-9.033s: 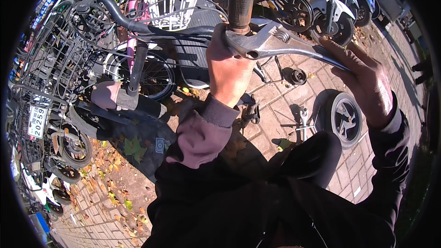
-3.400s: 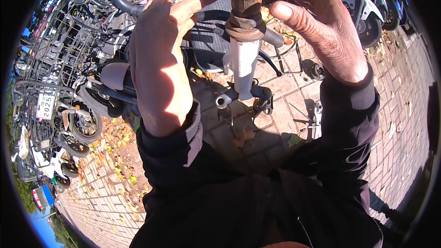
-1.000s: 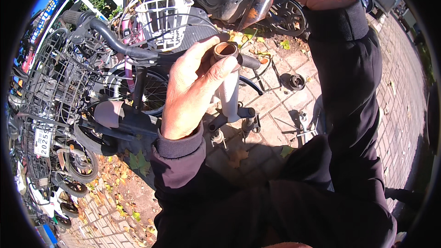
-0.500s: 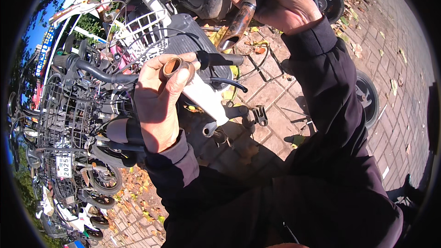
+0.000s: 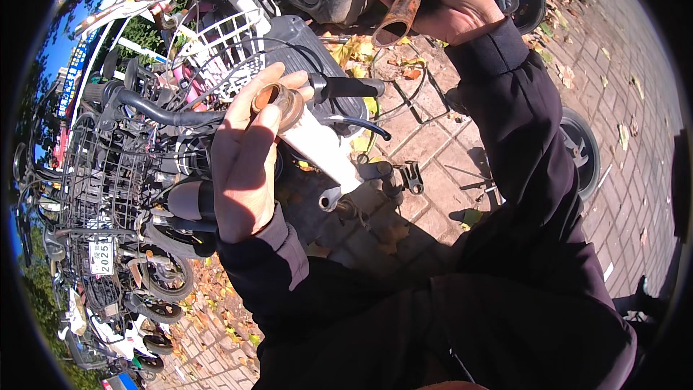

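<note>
Hands apart, each one occupied. Left hand (image 5: 249, 162) is clasping the upper end of a white tube (image 5: 323, 148), thumb along the near side, fingers reaching around behind. Tube is leaning, its smooth pale surface glaring in the sun; a brown, ridged collar (image 5: 291, 110) is ringing the top, its round mouth open and rust-orange inside. At the lower end a dark crosspiece (image 5: 375, 171) is spreading to both sides, one round hollow end showing.

Right hand (image 5: 458, 11), farther ahead and to the right, is holding a short rusted pipe (image 5: 399, 18) in its fingers: mottled brown and orange, slanting downward, lower end cut at an angle into an oval opening.

A curved black handlebar (image 5: 170, 117) is running behind the left hand. Dry leaves (image 5: 354, 49) are lying crisp-edged near a grey ribbed footboard (image 5: 307, 50); rough brick paving (image 5: 440, 188) is stretching below.
</note>
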{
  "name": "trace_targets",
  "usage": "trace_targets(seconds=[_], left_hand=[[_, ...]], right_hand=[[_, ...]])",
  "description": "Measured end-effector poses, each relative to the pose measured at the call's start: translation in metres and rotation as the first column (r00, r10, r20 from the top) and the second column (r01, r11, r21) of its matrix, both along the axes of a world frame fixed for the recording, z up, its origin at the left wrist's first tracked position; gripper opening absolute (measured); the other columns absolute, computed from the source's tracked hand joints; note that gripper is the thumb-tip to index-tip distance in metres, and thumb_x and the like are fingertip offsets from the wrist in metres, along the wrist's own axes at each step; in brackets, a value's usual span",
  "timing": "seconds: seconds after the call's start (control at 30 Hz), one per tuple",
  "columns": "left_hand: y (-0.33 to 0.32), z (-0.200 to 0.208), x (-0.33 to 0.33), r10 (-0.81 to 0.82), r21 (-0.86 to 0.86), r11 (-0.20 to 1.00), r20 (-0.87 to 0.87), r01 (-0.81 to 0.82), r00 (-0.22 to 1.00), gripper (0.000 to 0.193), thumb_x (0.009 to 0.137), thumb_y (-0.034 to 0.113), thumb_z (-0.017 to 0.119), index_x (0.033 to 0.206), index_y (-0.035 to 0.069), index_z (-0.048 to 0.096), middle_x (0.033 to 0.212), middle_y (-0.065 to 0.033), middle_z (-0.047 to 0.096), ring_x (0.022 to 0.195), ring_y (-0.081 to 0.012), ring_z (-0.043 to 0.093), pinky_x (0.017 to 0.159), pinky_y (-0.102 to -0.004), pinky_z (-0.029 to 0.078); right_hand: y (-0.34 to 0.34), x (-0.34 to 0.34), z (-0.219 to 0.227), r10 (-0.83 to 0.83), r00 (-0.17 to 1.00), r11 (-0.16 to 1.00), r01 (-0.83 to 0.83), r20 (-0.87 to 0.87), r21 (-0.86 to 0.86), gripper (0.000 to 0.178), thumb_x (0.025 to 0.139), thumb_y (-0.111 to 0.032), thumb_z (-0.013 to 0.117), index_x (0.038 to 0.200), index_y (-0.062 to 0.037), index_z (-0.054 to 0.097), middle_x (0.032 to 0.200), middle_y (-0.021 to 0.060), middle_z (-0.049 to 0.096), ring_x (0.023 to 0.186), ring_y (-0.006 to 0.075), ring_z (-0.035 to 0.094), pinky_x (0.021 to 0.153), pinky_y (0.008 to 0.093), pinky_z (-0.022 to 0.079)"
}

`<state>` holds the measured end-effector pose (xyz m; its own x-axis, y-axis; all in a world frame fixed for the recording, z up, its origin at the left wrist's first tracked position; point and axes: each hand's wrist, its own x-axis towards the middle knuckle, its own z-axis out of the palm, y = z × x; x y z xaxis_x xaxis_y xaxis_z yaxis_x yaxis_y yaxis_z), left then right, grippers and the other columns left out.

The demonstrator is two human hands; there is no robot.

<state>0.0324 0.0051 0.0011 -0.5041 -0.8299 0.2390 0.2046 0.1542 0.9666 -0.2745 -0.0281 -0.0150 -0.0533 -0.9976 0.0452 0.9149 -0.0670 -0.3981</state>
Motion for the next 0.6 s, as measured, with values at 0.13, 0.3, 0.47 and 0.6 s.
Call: trace_targets(seconds=[0.13,0.3,0.47,0.6], left_hand=[[-0.002,0.006,0.003,-0.034,-0.020,0.999,0.024,0.035,0.999,0.047,0.098,0.009,0.061,0.138,-0.011,0.047,0.129,-0.0250,0.063,0.120,-0.0278,0.063,0.109,-0.0394,0.046],[0.002,0.000,-0.010,0.152,-0.091,0.984,0.007,-0.151,0.988,0.037,0.092,0.005,0.073,0.118,-0.004,0.048,0.116,-0.0265,0.067,0.108,-0.0315,0.069,0.100,-0.0408,0.054],[-0.004,-0.001,-0.001,0.008,-0.028,1.000,0.036,-0.007,0.999,0.055,0.094,0.018,0.074,0.131,-0.009,0.044,0.127,-0.0280,0.063,0.121,-0.0307,0.062,0.110,-0.0411,0.045],[-0.005,0.001,0.009,-0.041,-0.053,0.998,0.046,0.043,0.998,0.041,0.102,0.017,0.058,0.131,-0.011,0.058,0.126,-0.0182,0.067,0.116,-0.0187,0.063,0.106,-0.0314,0.043]], right_hand=[[-0.005,-0.003,-0.007,-0.004,1.000,0.993,0.004,0.000,0.119,0.022,0.110,-0.018,0.043,0.116,-0.0005,0.055,0.105,0.0143,0.065,0.096,0.0303,0.065,0.093,0.0483,0.055],[-0.002,-0.013,-0.016,-0.003,0.991,0.995,0.017,-0.132,0.103,0.027,0.107,-0.017,0.051,0.125,0.0030,0.051,0.117,0.0189,0.064,0.116,0.0312,0.064,0.108,0.0484,0.051],[-0.002,-0.028,-0.035,-0.069,0.972,0.966,0.122,-0.225,0.229,0.018,0.107,-0.013,0.053,0.112,0.0039,0.050,0.100,0.0156,0.062,0.096,0.0233,0.068,0.103,0.0472,0.058],[-0.007,-0.044,-0.073,0.043,0.952,0.994,-0.009,-0.304,0.112,0.018,0.108,-0.016,0.051,0.109,0.0019,0.049,0.099,0.0154,0.060,0.096,0.0237,0.068,0.101,0.0457,0.059]])
